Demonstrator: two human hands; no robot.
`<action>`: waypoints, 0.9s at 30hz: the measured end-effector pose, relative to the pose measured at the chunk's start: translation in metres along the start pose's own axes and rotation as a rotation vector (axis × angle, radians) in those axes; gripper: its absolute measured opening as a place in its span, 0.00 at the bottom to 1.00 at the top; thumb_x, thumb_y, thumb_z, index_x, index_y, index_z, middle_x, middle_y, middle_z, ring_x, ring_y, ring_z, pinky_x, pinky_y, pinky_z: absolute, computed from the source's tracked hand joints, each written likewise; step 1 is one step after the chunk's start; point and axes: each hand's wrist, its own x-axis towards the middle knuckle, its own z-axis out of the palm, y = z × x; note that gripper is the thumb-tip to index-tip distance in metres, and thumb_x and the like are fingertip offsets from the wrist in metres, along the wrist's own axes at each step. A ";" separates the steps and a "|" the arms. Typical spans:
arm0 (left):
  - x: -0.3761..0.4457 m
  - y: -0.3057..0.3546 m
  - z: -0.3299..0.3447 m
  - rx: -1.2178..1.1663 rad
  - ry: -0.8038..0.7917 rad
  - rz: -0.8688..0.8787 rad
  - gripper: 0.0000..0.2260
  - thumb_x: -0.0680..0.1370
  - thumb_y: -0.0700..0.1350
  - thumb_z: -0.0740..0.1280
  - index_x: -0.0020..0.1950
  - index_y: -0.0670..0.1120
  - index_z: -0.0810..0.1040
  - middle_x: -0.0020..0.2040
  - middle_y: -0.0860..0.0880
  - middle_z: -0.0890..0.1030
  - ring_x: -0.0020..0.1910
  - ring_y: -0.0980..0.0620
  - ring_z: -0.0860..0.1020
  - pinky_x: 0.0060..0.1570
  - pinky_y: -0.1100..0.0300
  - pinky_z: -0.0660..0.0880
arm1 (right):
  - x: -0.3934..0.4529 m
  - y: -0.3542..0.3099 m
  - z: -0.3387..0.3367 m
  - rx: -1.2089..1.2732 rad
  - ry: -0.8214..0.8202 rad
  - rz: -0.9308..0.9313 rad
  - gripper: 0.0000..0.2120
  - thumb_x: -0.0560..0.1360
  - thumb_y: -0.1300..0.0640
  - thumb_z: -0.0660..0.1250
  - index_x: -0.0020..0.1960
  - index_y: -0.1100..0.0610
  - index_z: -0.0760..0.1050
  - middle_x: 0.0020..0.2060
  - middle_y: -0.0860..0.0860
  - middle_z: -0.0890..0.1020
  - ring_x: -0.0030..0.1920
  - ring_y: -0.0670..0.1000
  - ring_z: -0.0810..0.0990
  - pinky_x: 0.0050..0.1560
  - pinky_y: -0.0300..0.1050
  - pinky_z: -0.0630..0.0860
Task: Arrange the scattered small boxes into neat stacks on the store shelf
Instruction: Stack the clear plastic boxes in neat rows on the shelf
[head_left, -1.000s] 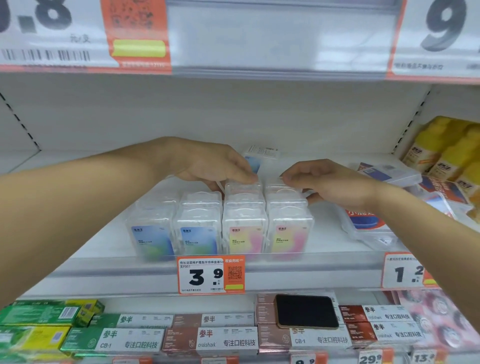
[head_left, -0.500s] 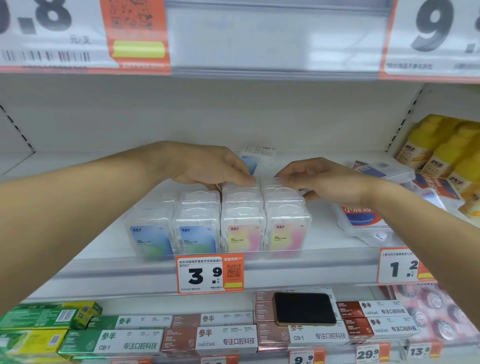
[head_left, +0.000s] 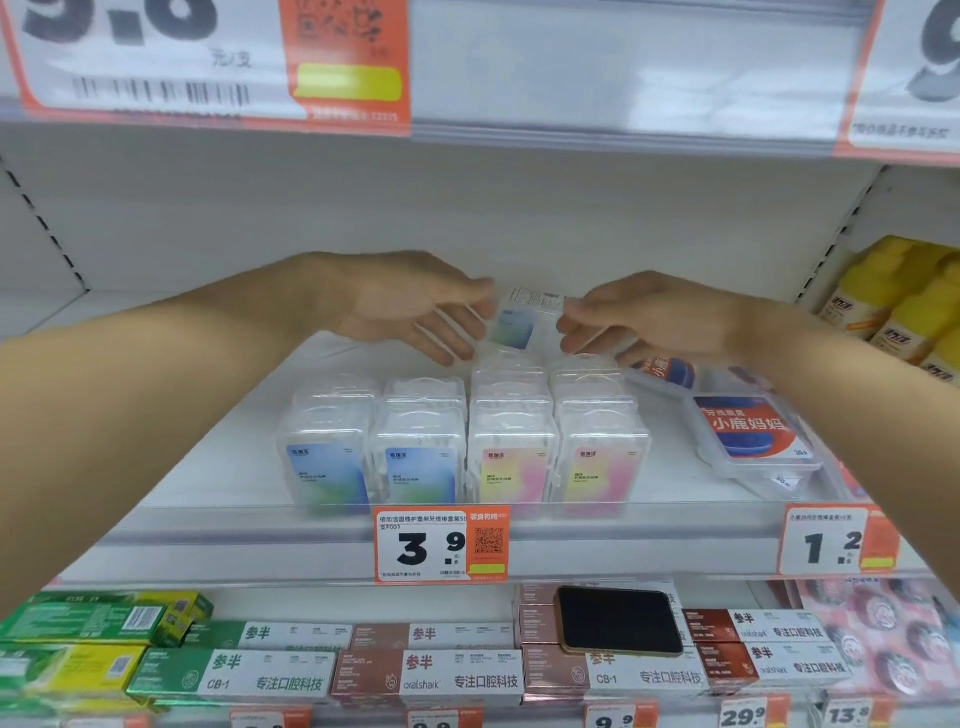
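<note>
- Four neat rows of small clear boxes (head_left: 467, 441) stand side by side at the shelf (head_left: 208, 467) front, blue labels left, pink right; this part looks finished.
- One loose box (head_left: 522, 322) is held tilted between both hands at twelve o'clock, behind and above the rows, not yet placed.
- The left hand (head_left: 410, 306) touches its left edge, fingers loosely extended; the right hand (head_left: 649, 317) pinches its right edge with its fingers.
- At three o'clock, flat red-labelled boxes (head_left: 748, 431) lie jumbled, seemingly left to tidy.
- A second ago both hands rested on the row tops; now they have moved back to take the loose box.
</note>
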 end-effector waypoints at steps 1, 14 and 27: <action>-0.001 -0.004 -0.010 0.007 0.091 0.025 0.17 0.78 0.53 0.65 0.58 0.42 0.79 0.55 0.42 0.82 0.52 0.43 0.83 0.55 0.50 0.79 | 0.011 -0.004 -0.001 -0.013 0.051 0.003 0.17 0.79 0.46 0.64 0.60 0.55 0.79 0.54 0.51 0.84 0.53 0.49 0.84 0.55 0.44 0.80; -0.011 -0.102 -0.088 0.649 0.536 0.029 0.21 0.73 0.57 0.71 0.63 0.54 0.75 0.62 0.50 0.73 0.57 0.48 0.74 0.59 0.58 0.69 | 0.115 -0.051 0.035 -0.606 -0.094 0.267 0.28 0.69 0.46 0.78 0.64 0.58 0.76 0.57 0.55 0.75 0.50 0.60 0.85 0.49 0.58 0.83; -0.035 -0.114 -0.108 -0.401 0.555 0.102 0.17 0.81 0.52 0.61 0.53 0.38 0.78 0.51 0.40 0.83 0.47 0.42 0.84 0.50 0.50 0.80 | 0.153 -0.119 0.069 -0.955 -0.049 0.067 0.34 0.71 0.45 0.75 0.73 0.54 0.69 0.68 0.52 0.72 0.61 0.58 0.76 0.61 0.55 0.77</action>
